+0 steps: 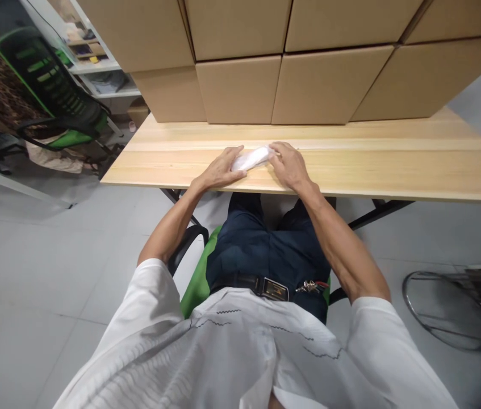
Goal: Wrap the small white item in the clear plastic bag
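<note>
A small white bundle [252, 159], apparently in thin clear plastic, lies low over the wooden table [172, 165] near its front edge. What is inside cannot be made out. My left hand [222, 168] grips its left end, thumb on the near side and fingers on the far side. At the right end, my right hand [288, 165] has its fingers and thumb closed on the bundle. The bundle slants a little, its right end farther from me.
Stacked cardboard boxes [235, 91] line the back of the table. To the left stand a green mesh chair [48, 79] with a person beside it and a white shelf [104, 68]. A round metal frame [448, 309] is on the floor at right.
</note>
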`<state>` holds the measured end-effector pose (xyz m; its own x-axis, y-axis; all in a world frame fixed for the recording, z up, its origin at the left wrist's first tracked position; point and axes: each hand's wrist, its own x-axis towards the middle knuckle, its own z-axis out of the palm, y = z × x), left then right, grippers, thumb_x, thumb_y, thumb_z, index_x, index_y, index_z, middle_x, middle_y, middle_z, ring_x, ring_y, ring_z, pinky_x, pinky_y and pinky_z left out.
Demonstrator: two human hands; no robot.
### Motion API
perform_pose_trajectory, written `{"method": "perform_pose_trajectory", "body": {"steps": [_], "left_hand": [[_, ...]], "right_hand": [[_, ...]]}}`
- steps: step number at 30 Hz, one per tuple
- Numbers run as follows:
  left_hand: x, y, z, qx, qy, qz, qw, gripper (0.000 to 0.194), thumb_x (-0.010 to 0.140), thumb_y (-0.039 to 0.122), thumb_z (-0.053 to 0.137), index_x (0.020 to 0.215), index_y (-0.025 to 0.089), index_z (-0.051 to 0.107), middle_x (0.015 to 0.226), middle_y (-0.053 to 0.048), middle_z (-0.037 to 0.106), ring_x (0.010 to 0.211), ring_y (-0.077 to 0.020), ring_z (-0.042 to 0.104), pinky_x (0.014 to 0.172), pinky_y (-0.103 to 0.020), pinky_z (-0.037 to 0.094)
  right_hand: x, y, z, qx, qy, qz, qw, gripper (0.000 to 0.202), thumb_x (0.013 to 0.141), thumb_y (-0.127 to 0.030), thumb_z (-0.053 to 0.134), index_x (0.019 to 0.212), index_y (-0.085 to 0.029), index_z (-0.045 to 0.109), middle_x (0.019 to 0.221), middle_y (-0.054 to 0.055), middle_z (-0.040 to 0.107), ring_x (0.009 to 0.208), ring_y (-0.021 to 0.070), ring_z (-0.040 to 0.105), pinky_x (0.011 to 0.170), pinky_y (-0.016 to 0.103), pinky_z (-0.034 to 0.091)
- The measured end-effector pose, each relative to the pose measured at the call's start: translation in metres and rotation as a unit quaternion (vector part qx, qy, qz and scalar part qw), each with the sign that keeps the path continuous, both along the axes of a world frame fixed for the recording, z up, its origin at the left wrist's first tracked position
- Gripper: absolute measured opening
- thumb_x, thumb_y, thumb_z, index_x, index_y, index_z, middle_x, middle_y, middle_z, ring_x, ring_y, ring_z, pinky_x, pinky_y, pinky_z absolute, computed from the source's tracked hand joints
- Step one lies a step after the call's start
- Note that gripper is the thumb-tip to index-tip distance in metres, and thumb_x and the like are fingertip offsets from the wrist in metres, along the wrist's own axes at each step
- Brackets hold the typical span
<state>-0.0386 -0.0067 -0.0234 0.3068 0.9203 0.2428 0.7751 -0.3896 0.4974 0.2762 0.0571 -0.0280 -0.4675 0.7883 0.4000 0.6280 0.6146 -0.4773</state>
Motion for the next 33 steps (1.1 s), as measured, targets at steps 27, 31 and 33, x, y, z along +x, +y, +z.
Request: {"method": "perform_pose_trajectory", "body": {"steps": [27,31,33], "left_hand": [[0.064,0.014,0.016,-0.019,-0.408,0.067,0.91,0.038,0.108,0.056,0.094,0.097,0.022,0.08,0.094,-0.002,0.089,0.09,-0.0212,0.088,0.089,-0.036,0.075],[0.075,0.018,0.021,-0.044,-0.423,0.056,0.903,0.06,0.115,0.079,0.088,0.117,0.02,0.081,0.11,-0.009,0.096,0.105,-0.025,0.094,0.107,-0.043,0.078],[0.077,0.015,0.021,-0.049,-0.397,0.052,0.915,0.066,0.118,0.086,0.082,0.125,0.021,0.08,0.116,-0.012,0.098,0.113,-0.0276,0.093,0.114,-0.045,0.076]], "right_hand": [[-0.02,-0.009,-0.001,-0.03,-0.009,-0.017,0.999,0.078,0.112,-0.031,0.06,0.187,-0.013,0.067,0.192,0.022,0.072,0.173,0.0482,0.071,0.147,0.068,0.057],[-0.017,-0.011,0.002,-0.036,-0.024,-0.031,0.999,0.067,0.121,-0.038,0.057,0.185,-0.019,0.067,0.18,0.022,0.081,0.16,0.047,0.079,0.135,0.062,0.064],[-0.016,-0.012,0.002,-0.036,-0.036,-0.038,0.998,0.06,0.126,-0.043,0.054,0.179,-0.021,0.07,0.173,0.022,0.085,0.154,0.0467,0.081,0.131,0.059,0.065]]}}
